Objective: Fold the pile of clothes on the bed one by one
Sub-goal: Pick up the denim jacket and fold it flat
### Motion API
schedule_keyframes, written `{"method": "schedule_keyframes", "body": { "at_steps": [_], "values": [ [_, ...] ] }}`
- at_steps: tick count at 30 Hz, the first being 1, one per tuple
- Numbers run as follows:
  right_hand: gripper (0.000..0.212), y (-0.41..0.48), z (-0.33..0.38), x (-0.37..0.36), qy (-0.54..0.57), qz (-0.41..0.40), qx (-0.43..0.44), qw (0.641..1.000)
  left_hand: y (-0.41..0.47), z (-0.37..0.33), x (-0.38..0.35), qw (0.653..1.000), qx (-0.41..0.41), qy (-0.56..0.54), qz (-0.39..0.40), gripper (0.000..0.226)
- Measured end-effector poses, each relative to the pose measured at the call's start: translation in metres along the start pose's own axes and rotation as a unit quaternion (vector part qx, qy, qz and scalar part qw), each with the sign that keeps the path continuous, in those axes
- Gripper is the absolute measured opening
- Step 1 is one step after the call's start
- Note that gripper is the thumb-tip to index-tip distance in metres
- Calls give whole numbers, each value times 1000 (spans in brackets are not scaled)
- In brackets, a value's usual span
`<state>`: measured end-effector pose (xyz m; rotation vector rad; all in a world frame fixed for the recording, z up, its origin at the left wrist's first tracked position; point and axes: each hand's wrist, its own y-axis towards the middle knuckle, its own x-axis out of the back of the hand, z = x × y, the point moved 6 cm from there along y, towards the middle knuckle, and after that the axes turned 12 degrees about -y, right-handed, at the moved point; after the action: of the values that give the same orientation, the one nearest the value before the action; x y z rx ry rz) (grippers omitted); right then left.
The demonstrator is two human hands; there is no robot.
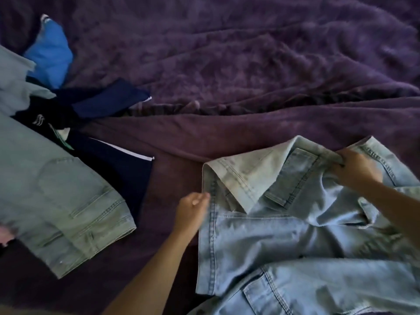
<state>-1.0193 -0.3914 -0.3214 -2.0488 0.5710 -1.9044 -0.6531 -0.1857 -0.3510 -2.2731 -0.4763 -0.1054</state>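
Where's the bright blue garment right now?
The bright blue garment lies at upper left in the head view, on the purple blanket, just beyond the navy clothes.

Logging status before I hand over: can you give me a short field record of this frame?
item in work: denim jacket, spread on the purple blanket, collar turned out
right hand: grips jacket fabric beside the collar
left hand: at the jacket's left edge, fingers curled; grip unclear
pile: to the left, apart from the jacket; light jeans, navy garments, blue garment
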Motion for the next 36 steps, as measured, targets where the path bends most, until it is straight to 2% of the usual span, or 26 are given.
{"method": "schedule_keyframes", "body": {
  "at_steps": [1, 2, 4, 5, 6, 8, 9, 10, 12, 15, 17, 18, 20, 22, 24, 25, 26, 27, 28, 29, 30, 32, 33, 34, 36],
  "values": [
    [28, -1, -1, -2, -3, 5, 11, 1000, 13, -5, 10, 997, -29, 48, -47, 17],
    [30, -3, 0, -5, -5, 6, 20, 1000, 27, -15, 17, 989, -59, 110, -80, 31],
    [29, -5, 4, -14, 1, -1, 18, 1000, 52, -40, 13, 966, -147, 204, -60, 68],
    [29, -5, 6, -18, 5, -7, 14, 1000, 62, -53, 2, 946, -192, 260, -32, 78],
    [28, -6, 7, -22, 9, -14, 14, 1000, 69, -66, -12, 921, -229, 314, -1, 79],
    [30, -10, 7, -24, 19, -27, 18, 999, 80, -81, -40, 879, -272, 389, 46, 52],
    [31, -12, 5, -21, 26, -32, 19, 999, 83, -89, -46, 880, -275, 384, 45, 36],
    [31, -13, 3, -15, 33, -40, 20, 998, 88, -98, -45, 900, -266, 345, 27, 26],
    [29, -9, 2, 5, 55, -61, 26, 996, 103, -116, -26, 943, -236, 233, -33, 20],
    [31, 20, 8, 41, 107, -106, 23, 988, 140, -138, 11, 982, -145, 89, -85, 25],
    [35, 49, 16, 58, 102, -136, 14, 985, 164, -142, 33, 989, -73, 27, -124, 35],
    [39, 60, 19, 62, 94, -141, 5, 986, 170, -145, 39, 988, -63, 18, -142, 36],
    [45, 69, 27, 63, 75, -140, -7, 987, 161, -152, 41, 975, -117, 56, -180, 36],
    [46, 54, 41, 62, 51, -171, 30, 984, 136, -143, 25, 968, -164, 79, -171, 54],
    [43, 20, 60, 50, 59, -225, 143, 962, 105, -115, -3, 976, -171, 70, -111, 61],
    [46, -1, 68, 36, 54, -222, 205, 952, 94, -98, -16, 983, -154, 59, -79, 56],
    [54, -21, 73, 16, 27, -194, 245, 950, 91, -84, -25, 988, -132, 47, -67, 62],
    [65, -35, 73, -6, -15, -150, 260, 954, 95, -75, -27, 989, -118, 32, -81, 78],
    [76, -43, 66, -27, -57, -110, 254, 959, 102, -71, -24, 988, -108, 7, -107, 90],
    [81, -45, 55, -42, -82, -88, 233, 965, 112, -72, -20, 987, -100, -6, -128, 92],
    [79, -43, 41, -49, -83, -88, 206, 971, 123, -79, -15, 985, -103, 1, -138, 81],
    [62, -34, 17, -48, -53, -99, 155, 981, 133, -107, -9, 972, -168, 82, -141, 40],
    [53, -29, 8, -43, -30, -97, 130, 986, 131, -123, -8, 959, -216, 116, -140, 29],
    [45, -24, 1, -36, 0, -95, 101, 990, 124, -137, -8, 947, -261, 128, -133, 24],
    [34, -19, -8, -15, 95, -99, 50, 989, 98, -159, -6, 934, -323, 104, -113, 31]
  ]
}}
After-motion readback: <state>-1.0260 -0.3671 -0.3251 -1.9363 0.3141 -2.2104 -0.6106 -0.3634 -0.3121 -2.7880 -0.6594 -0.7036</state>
